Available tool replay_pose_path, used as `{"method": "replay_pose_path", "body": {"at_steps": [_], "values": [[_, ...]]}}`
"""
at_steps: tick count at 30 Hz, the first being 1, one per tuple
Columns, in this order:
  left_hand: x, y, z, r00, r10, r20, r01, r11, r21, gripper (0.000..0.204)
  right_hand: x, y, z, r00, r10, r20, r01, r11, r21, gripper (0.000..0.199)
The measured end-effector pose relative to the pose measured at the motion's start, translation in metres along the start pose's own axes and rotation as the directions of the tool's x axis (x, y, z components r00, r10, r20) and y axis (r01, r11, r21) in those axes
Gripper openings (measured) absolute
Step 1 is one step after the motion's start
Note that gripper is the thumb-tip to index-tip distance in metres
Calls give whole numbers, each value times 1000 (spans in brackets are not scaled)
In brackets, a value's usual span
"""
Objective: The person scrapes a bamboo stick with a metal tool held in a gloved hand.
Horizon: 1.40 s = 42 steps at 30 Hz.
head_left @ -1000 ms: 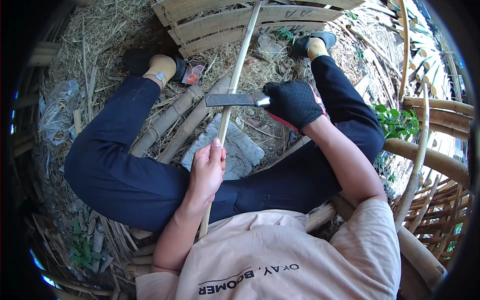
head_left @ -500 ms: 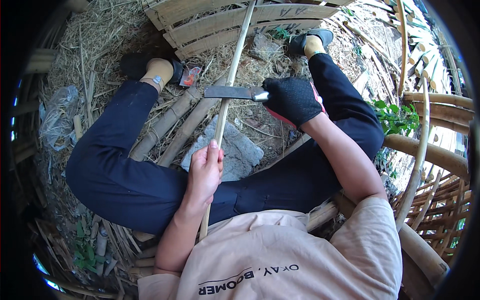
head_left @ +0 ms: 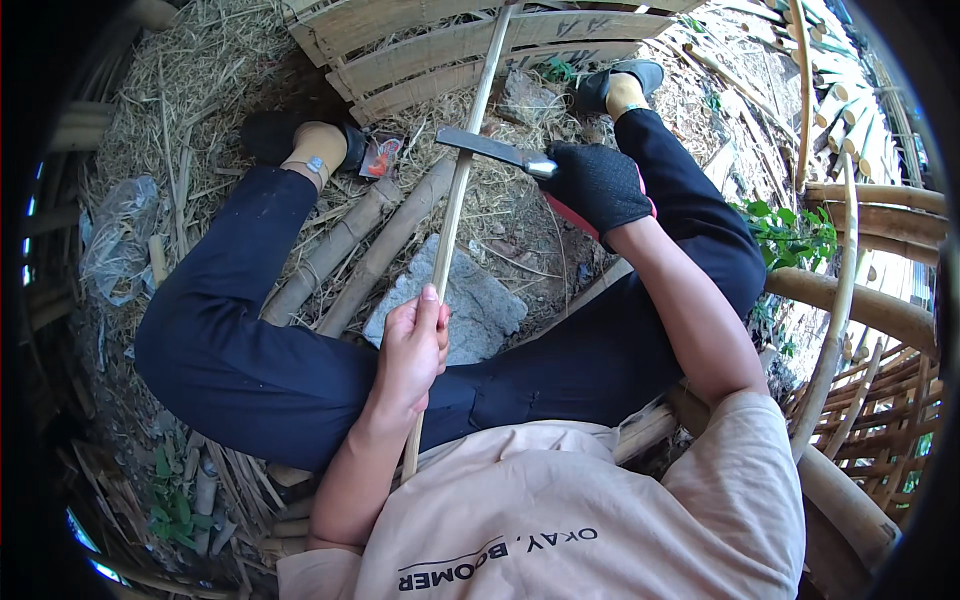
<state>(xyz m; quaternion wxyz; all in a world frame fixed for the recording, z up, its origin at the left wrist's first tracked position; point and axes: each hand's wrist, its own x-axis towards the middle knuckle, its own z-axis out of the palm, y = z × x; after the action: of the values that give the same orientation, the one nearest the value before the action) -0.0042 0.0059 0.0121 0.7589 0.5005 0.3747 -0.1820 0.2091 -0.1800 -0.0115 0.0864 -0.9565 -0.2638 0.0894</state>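
My bare left hand (head_left: 412,340) is closed around a long, pale bamboo strip (head_left: 455,210), its thumb lying along the strip. One end of the strip comes down by my shirt, and the other rises past the wooden crate at the top. In a black glove with a red edge, my right hand (head_left: 600,187) grips a knife (head_left: 482,147) with a broad grey blade and a shiny collar. The blade lies across the strip, well above my left hand. Its handle is hidden inside the glove.
Below the strip lies a grey stone block (head_left: 485,310) between my legs. Bamboo poles (head_left: 385,250) rest on the straw-covered ground to its left. A slatted wooden crate (head_left: 430,70) stands ahead. Cut bamboo (head_left: 850,120) is piled at far right, and a clear plastic bag (head_left: 120,240) lies at left.
My right hand and the knife have moved farther up the strip, away from me, and slightly right. The blade now tilts more. My left hand keeps its hold in nearly the same place.
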Motion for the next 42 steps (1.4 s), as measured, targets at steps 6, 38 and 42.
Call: {"method": "replay_pose_path", "body": {"at_steps": [6, 38, 42], "values": [[3, 2, -4, 999, -30, 35, 32, 998, -54, 38, -12, -24, -10, 978, -160, 133, 155, 987, 42, 16], [2, -4, -1, 1000, 23, -11, -23, 1000, 3, 40, 6, 2, 3, 995, 80, 55, -78, 996, -38, 18], [-1, -4, -3, 1000, 21, -10, -21, 1000, -13, 40, 6, 22, -11, 996, 78, 40, -76, 996, -51, 23]]}}
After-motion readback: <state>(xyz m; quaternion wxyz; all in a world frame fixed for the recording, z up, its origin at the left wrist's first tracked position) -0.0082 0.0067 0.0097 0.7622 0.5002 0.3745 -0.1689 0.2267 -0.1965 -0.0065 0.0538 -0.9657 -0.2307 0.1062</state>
